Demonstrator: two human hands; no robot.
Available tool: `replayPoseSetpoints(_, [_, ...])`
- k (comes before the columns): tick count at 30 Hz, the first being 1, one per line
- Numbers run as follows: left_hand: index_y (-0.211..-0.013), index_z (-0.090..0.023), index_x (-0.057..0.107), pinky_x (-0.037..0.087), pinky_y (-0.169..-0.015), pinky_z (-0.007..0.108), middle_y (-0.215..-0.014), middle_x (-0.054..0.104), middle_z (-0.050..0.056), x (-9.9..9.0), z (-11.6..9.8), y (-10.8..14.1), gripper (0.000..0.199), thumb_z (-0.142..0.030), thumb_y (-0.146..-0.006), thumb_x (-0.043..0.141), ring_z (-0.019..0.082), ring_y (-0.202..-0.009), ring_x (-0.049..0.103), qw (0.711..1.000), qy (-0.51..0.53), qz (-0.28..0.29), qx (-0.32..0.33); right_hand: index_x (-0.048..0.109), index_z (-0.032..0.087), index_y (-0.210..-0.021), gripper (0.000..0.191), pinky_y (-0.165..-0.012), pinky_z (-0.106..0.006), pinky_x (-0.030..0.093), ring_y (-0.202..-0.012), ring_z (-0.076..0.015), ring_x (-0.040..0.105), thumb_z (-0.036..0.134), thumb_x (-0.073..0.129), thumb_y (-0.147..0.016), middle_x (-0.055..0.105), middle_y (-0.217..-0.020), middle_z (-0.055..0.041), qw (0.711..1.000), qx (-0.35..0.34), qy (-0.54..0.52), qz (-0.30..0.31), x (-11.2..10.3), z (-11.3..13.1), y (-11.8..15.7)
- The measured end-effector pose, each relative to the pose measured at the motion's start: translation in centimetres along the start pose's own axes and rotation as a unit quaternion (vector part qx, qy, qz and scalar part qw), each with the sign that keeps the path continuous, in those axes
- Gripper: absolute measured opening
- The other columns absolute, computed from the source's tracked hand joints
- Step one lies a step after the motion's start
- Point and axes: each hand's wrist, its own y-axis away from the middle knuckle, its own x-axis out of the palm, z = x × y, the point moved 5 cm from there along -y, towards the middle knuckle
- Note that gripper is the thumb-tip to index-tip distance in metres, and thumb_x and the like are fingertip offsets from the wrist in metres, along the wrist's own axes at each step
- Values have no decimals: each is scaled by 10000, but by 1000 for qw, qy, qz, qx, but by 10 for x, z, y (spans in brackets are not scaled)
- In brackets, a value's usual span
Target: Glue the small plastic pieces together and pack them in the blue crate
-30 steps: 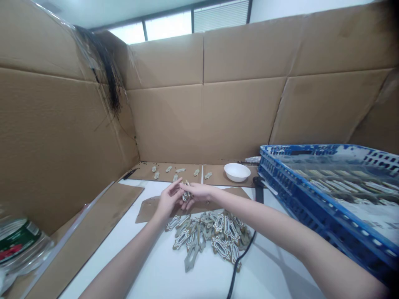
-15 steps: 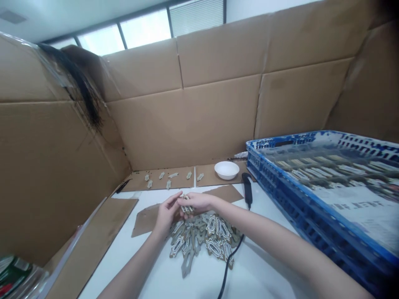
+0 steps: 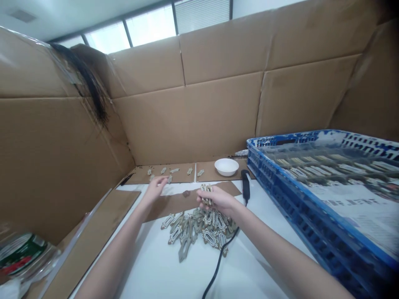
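My right hand (image 3: 220,199) is closed round a small stack of ornate pieces (image 3: 206,195), above the right part of a pile. My left hand (image 3: 156,187) reaches out at the left, near small pieces on the back cardboard strip; what its fingertips hold, if anything, is too small to tell. Below both hands, a pile of flat, grey-and-white openwork pieces (image 3: 183,232) is spread on the white table (image 3: 156,265). A flat cardboard piece (image 3: 168,204) lies behind the pile, with a small brown thing (image 3: 186,193) on it.
A white bowl (image 3: 226,167) stands on the back cardboard strip (image 3: 183,178). Beside it lies a black corded tool (image 3: 245,187), its cable running forward. A blue crate (image 3: 289,207) of pieces fills the right. Cardboard walls (image 3: 187,120) enclose the table; a plastic bottle (image 3: 25,253) is at lower left.
My hands have moved apart. My left hand went left and back toward the cardboard strip; my right hand moved right with the stack. The view has shifted slightly.
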Motion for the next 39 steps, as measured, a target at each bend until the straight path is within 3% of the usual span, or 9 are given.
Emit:
replayPoseSetpoints(3, [-1070, -75, 555, 377, -855, 325, -1054, 585, 159, -7, 51, -46, 379, -264, -826, 333, 242, -1014, 512, 991, -83, -39, -92, 491, 135, -736, 272, -462, -173, 365, -566, -68, 532, 363, 627, -675, 561, -701, -15, 998, -13, -21, -50, -10, 5, 9])
replayPoseSetpoints(5, [-1088, -57, 527, 372, -848, 374, -1030, 577, 203, -1, 70, -65, 374, -239, -811, 354, 280, -1024, 502, 983, -123, -54, -128, 485, 144, -779, 296, -465, -181, 365, -582, -77, 538, 385, 623, -675, 566, -729, -12, 997, -44, -9, -58, -12, 11, 14])
replayPoseSetpoints(10, [-972, -85, 562, 417, -764, 347, -966, 571, 202, 24, 87, -80, 288, -142, -794, 343, 266, -929, 553, 969, -190, -47, -150, 456, 147, -843, 303, -481, -210, 375, -578, -98, 536, 386, 589, -711, 561, -708, -8, 993, -103, 58, 4, -7, 29, 26])
replayPoseSetpoints(16, [-1127, -54, 444, 430, -726, 348, -1101, 456, 245, 11, 121, -114, 377, -122, -809, 252, 266, -908, 559, 952, -232, -75, -183, 440, 151, -890, 287, -502, -212, 373, -601, -93, 528, 385, 539, -757, 551, -731, -10, 992, -103, 74, 2, -10, 40, 29])
replayPoseSetpoints(20, [-1090, -84, 490, 416, -771, 369, -1078, 481, 226, 24, 139, -136, 353, -193, -817, 295, 291, -997, 511, 950, -243, -37, -193, 444, 148, -878, 277, -512, -218, 375, -601, -94, 528, 377, 541, -756, 556, -731, -16, 991, -88, 105, -6, -14, 36, 28])
replayPoseSetpoints(26, [-1115, -100, 473, 409, -760, 381, -1072, 483, 239, 41, 136, -147, 370, -219, -820, 283, 304, -1002, 501, 952, -252, 2, -174, 455, 149, -891, 286, -522, -221, 377, -603, -90, 525, 382, 548, -753, 552, -740, -16, 991, -102, 77, -33, -25, 43, 30])
replayPoseSetpoints(30, [-1165, -111, 417, 404, -761, 360, -1046, 504, 226, 42, 116, -159, 386, -209, -808, 306, 285, -981, 514, 960, -250, 23, -128, 460, 156, -887, 293, -518, -215, 375, -605, -88, 527, 390, 562, -742, 543, -738, -7, 993, -98, 64, -27, -27, 47, 30])
replayPoseSetpoints(34, [-1148, -172, 425, 387, -802, 336, -1052, 517, 169, 65, 89, -166, 362, -269, -823, 300, 251, -1009, 499, 965, -245, 58, -72, 470, 164, -884, 303, -510, -203, 367, -603, -81, 525, 404, 573, -730, 544, -742, -2, 993, -95, 66, -36, -31, 47, 29])
replayPoseSetpoints(39, [-1092, -98, 450, 389, -773, 401, -1070, 480, 243, 83, 78, -160, 340, -225, -802, 325, 321, -1027, 473, 963, -250, 78, -68, 477, 169, -870, 310, -488, -196, 356, -591, -79, 519, 408, 591, -709, 550, -733, 2, 992, -109, 50, -39, -35, 50, 31])
